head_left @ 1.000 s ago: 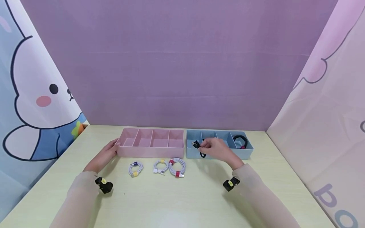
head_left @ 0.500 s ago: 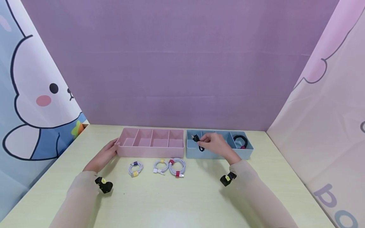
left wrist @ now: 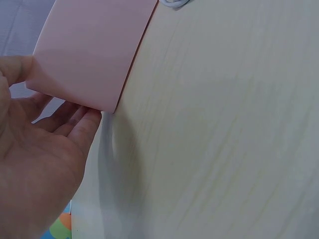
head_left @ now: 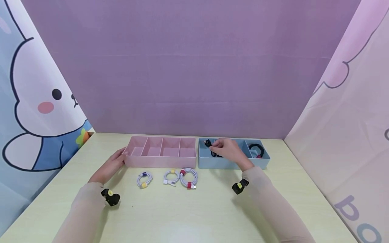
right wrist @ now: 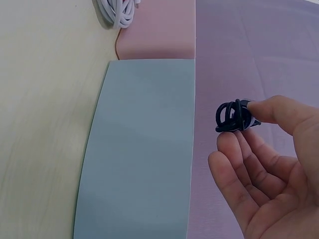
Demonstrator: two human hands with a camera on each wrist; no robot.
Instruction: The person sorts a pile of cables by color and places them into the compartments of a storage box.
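My right hand (head_left: 228, 149) pinches a small coiled black cable (head_left: 209, 144) between thumb and fingertips, over the left part of the blue divided box (head_left: 232, 164). Seen from the right wrist, the coil (right wrist: 230, 117) is beyond the blue wall's upper edge, its loops bundled tightly. My left hand (head_left: 113, 164) holds the left end of the pink divided box (head_left: 161, 163). Its thumb is at the rim and the fingers lie against the end wall (left wrist: 84, 59). All the pink compartments show bare floors. My right hand hides some of the blue box's middle compartments.
Another black coiled cable (head_left: 257, 150) with a red tie lies in the blue box's rightmost compartment. In front of the pink box lie three white coiled cables: one (head_left: 144, 180) at left, and two (head_left: 171, 178) side by side. A purple panel (head_left: 194, 84) stands behind the table.
My right hand has moved slightly left and farther back with the black cable, from the blue box's front edge to over its compartments. The left hand and both boxes have stayed put.
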